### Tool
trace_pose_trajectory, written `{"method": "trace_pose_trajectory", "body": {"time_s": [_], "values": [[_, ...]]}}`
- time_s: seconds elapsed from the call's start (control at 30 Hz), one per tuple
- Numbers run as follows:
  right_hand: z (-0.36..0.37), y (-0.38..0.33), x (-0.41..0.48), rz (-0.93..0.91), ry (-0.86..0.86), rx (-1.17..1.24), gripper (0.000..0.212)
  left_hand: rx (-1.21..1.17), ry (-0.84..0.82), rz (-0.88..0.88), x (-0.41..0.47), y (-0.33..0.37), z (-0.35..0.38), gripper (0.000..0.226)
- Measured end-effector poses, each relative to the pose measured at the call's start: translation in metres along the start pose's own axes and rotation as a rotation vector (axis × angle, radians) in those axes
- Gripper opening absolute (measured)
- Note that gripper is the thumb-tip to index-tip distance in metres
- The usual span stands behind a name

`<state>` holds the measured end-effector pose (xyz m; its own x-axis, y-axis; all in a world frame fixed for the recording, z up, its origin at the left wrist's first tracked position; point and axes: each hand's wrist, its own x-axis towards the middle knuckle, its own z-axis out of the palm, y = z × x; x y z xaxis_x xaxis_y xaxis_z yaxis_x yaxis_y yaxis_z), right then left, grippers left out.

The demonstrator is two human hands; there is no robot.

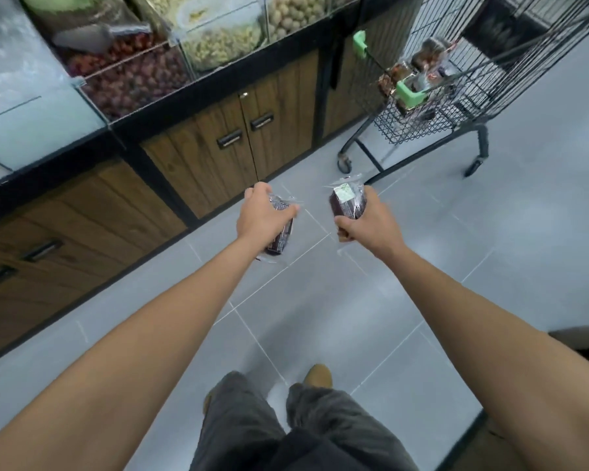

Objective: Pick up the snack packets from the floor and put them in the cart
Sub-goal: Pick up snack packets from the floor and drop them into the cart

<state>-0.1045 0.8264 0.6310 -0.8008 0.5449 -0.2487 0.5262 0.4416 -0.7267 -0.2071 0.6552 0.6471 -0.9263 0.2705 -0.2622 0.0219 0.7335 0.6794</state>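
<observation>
- Left packet (282,232): dark snack in clear wrap, tilted, gripped by the left hand (261,217).
- Right packet (349,202): at its 3 o'clock, dark with a pale label, upright in the right hand (366,220).
- Cart (510,62): black wire at 1 o'clock, holding similar packets (422,62).

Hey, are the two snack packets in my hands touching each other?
Apart. The head view shows grey floor between the left packet and the right packet.

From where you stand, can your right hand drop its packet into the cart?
Probably not yet. The right hand grips its packet well short of the cart, which stands ahead to the right across the floor. Nothing blocks the way; stepping closer should do.
</observation>
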Motion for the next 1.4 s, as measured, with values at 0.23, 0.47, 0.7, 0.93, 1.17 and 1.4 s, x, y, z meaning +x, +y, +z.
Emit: {"method": "trace_pose_trajectory", "body": {"time_s": [0.23,0.47,0.7,0.93,1.17,1.4], "values": [[-0.090,0.042,0.074,0.010,0.109,-0.014,0.058,0.020,-0.045,0.080,0.052,0.106,0.071,0.062],[-0.166,0.088,0.180,0.025,0.164,-0.043,0.055,0.007,-0.116,0.116,0.138,0.196,0.163,0.059],[-0.255,0.114,0.312,0.110,0.134,-0.097,0.049,0.007,-0.167,0.127,0.251,0.310,0.234,0.063],[-0.323,0.112,0.411,0.070,0.145,-0.078,0.046,-0.011,-0.194,0.152,0.329,0.402,0.266,0.065],[-0.365,0.120,0.544,0.017,0.035,-0.115,0.060,-0.057,-0.117,0.059,0.417,0.452,0.301,0.065],[-0.386,0.147,0.697,-0.003,-0.178,-0.173,0.060,-0.117,-0.022,-0.247,0.528,0.490,0.363,0.068]]}}
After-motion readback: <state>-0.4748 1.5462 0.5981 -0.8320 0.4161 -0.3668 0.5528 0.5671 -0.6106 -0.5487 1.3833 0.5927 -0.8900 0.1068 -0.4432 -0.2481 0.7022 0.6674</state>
